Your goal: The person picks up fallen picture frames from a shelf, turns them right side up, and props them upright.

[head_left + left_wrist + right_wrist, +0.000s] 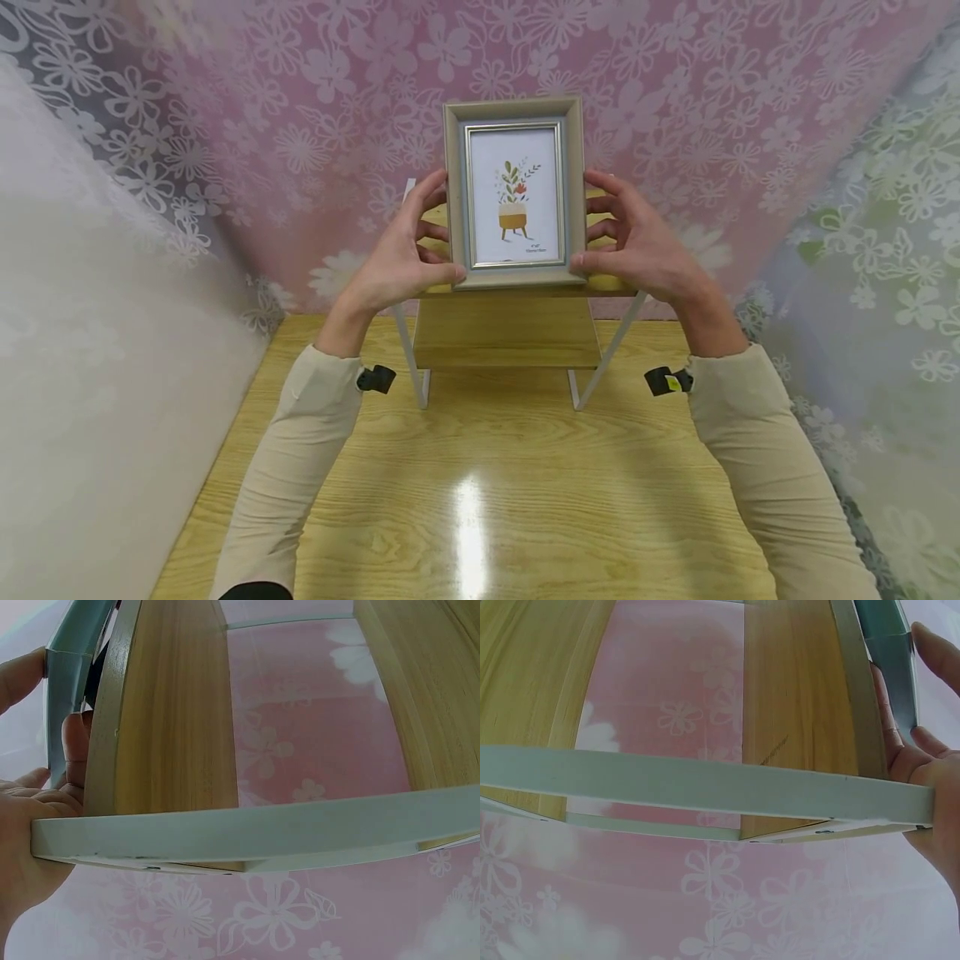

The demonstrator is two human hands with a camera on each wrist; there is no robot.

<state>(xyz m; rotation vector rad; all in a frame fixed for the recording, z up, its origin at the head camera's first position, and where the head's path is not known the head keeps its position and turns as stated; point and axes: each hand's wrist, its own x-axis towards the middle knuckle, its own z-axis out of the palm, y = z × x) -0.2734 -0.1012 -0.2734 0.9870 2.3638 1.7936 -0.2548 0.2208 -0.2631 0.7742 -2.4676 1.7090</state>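
Note:
A picture frame (514,277) with a beige border and a printed potted plant stands nearly upright at the top of a small wooden shelf stand (506,332). My left hand (401,250) grips its left side, thumb at the lower front corner and fingers behind the edge. On the opposite side my right hand (637,237) holds it the same way. Both wrist views show the side of the picture frame (67,682) between thumb and fingers, just beyond the stand's top board (799,690). Whether its bottom edge touches that board I cannot tell.
White metal legs (609,354) carry the stand on a wood-grain floor (390,500). Behind it hangs a pink flowered curtain (322,150). A pale panel (112,333) closes the left side, and a flowered sheet (885,275) the right.

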